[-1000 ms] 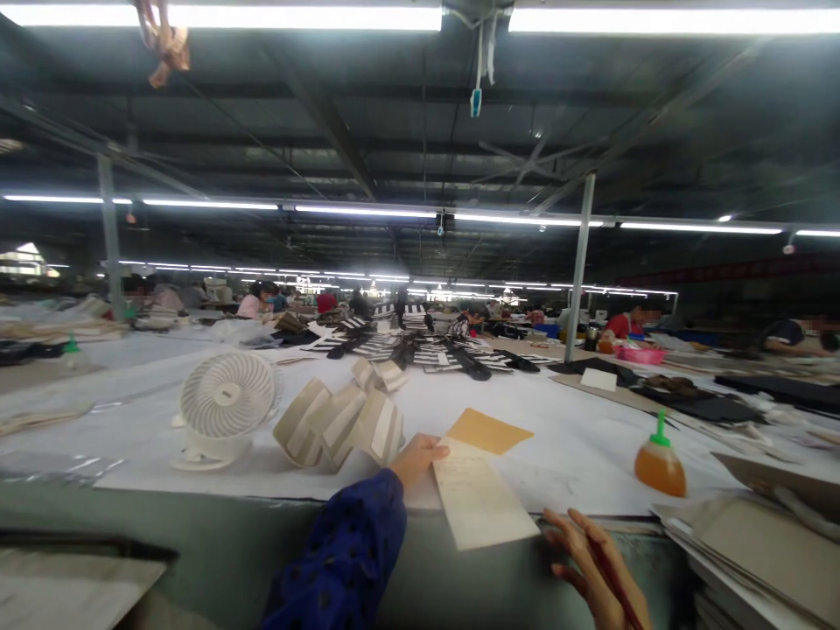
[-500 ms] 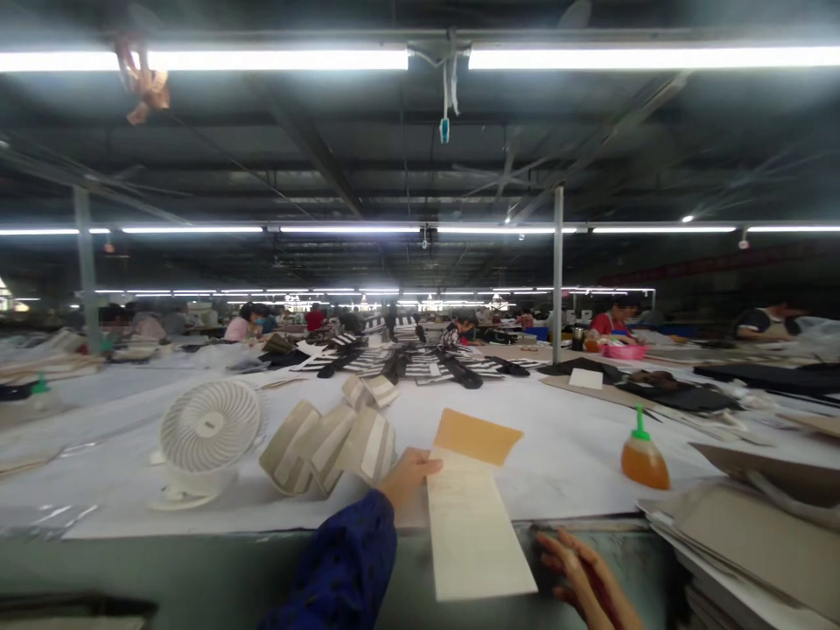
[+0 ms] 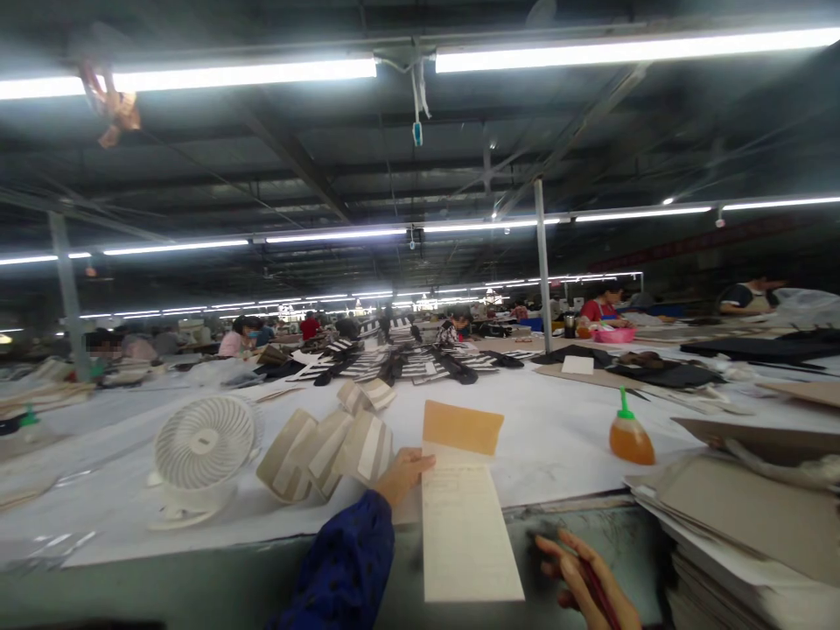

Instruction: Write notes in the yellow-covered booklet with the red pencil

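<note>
My left hand (image 3: pixel 405 475), its fingers closed at the left edge, holds a long cream sheet (image 3: pixel 467 534) that hangs over the front of the table. A tan-orange strip (image 3: pixel 463 427) lies at the sheet's top end; I cannot tell whether the two are joined. My right hand (image 3: pixel 584 573) is at the sheet's lower right, apart from it, its fingers curled around a slim dark-red stick (image 3: pixel 596 588). Part of the stick is hidden by the fingers. Just left of my left hand stand several bent beige-and-white striped pieces (image 3: pixel 328 446).
A white fan (image 3: pixel 206 446) stands at left on the white tabletop (image 3: pixel 525 472). To the right are a green-tipped bottle of amber liquid (image 3: pixel 631 436) and a stack of boards (image 3: pixel 754 525). Striped black-and-white pieces (image 3: pixel 407 357) are piled farther back. Other people sit at far tables.
The camera view has tilted and shifted slightly. The cream sheet hangs straighter, still in my left hand. My right hand has turned a little, showing more of the red stick.
</note>
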Demonstrator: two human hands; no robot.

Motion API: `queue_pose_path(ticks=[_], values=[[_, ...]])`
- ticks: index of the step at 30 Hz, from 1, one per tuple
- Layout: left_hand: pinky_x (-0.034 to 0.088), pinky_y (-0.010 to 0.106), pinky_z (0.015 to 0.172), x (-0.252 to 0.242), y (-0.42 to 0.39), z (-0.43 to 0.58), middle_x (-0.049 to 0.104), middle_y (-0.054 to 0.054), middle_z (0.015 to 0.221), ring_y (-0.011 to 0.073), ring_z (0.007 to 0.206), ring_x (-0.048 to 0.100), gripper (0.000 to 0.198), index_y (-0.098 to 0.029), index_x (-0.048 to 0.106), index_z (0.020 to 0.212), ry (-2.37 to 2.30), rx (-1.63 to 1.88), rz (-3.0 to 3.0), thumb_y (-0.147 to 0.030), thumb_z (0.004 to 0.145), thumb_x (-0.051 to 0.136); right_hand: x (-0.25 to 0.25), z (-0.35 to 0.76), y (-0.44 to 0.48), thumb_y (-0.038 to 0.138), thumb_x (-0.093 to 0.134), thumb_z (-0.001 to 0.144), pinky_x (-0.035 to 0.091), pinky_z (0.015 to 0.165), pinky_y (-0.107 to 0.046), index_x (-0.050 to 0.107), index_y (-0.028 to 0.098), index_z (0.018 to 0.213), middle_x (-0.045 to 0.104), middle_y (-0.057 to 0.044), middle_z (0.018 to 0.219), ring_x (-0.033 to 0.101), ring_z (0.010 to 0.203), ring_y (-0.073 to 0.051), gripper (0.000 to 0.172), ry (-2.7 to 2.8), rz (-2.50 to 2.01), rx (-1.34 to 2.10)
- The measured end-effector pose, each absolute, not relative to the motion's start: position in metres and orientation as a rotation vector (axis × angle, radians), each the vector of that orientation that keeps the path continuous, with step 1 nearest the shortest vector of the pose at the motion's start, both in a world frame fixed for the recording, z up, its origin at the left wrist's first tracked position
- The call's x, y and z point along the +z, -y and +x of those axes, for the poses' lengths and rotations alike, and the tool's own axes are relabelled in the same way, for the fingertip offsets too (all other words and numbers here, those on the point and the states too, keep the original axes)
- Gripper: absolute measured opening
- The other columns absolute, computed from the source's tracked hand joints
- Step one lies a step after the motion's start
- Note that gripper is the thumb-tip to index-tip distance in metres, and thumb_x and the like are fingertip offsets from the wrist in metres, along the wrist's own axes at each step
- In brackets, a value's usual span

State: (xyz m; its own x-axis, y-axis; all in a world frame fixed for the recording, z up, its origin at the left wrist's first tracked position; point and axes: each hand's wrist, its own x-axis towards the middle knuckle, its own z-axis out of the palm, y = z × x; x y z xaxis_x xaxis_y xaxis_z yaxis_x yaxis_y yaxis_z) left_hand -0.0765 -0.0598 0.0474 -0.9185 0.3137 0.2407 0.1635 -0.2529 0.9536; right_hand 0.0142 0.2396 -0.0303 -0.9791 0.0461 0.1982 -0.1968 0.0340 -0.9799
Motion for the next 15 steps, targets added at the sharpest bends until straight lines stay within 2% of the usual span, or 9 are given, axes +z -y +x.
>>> queue_pose_path(ticks=[4, 15], values=[[0.048, 0.034, 0.082, 0.045, 0.062, -0.081, 0.069, 0.017, 0.087, 0.0217, 0.08, 0.066, 0.036, -0.005, 0.07, 0.093, -1.841, 2.334, 0.581, -0.036, 0.074, 0.071, -0.026, 0.018, -0.234, 0.062, 0.05, 0.081, 0.053, 0.072, -0.03, 0.039, 0.019, 0.126, 0.061, -0.013, 0.122, 0.063, 0.097, -0.023, 0.063, 2.142, 0.168, 2.071], [0.048, 0.038, 0.087, 0.056, 0.056, -0.069, 0.07, 0.016, 0.09, 0.0269, 0.087, 0.065, 0.047, -0.007, 0.071, 0.087, -1.843, 2.336, 0.491, -0.045, 0.061, 0.078, -0.034, 0.019, -0.223, 0.064, 0.052, 0.079, 0.052, 0.073, -0.03, 0.038, 0.017, 0.127, 0.061, -0.013, 0.122, 0.062, 0.095, -0.022, 0.069, 2.192, 0.158, 2.094]])
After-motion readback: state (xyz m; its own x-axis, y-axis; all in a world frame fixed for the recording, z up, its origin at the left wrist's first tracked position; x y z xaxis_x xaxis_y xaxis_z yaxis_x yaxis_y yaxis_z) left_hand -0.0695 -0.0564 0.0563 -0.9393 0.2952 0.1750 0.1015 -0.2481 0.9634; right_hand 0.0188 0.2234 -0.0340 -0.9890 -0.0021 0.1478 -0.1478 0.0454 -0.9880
